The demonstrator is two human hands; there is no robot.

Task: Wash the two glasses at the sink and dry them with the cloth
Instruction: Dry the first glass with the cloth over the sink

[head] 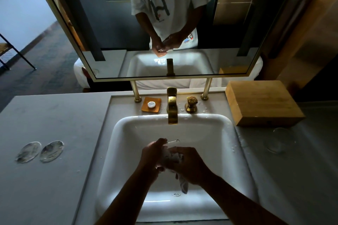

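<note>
Two hands over the white sink (215, 133). Left hand (152, 153) curls round one clear glass (172, 141), of which only the thin rim shows above the fingers. Right hand (190, 166) grips a crumpled white cloth (173, 157) pressed against the glass; one damp tail of the cloth hangs below the palm. Second glass (277, 140): clear, round, on the grey counter (54, 124) right of the sink, just in front of one rectangular wooden box (261, 102). Two round, transparent coasters (40, 151) lie side by side on the left counter. One brass faucet (172, 106), squared spout; one brass knob (191, 104). One amber square dish (151, 105) holds one round white soap. Droplets dot the sink's rim.
</note>
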